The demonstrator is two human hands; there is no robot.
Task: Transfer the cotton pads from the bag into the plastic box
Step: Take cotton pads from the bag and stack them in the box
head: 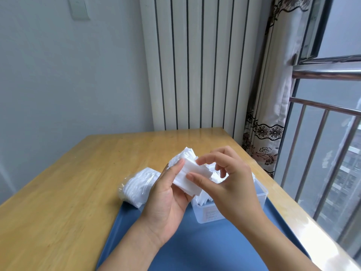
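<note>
The left hand [168, 194] is cradling a stack of pads [190, 173], palm up, thumb pressing its near face. The right hand [227, 184] is pinching the same stack from the other side, so both hands are meeting on it, raised above the table [78, 173]. The stack's long axis is running away from the person, tilted up. The box [257, 196] is lying directly beneath the right hand, already holding pads, so that hand is nearer to it. The bag [136, 187] is lying just beyond the left hand, still part full. Both are resting on a blue mat [195, 241].
</note>
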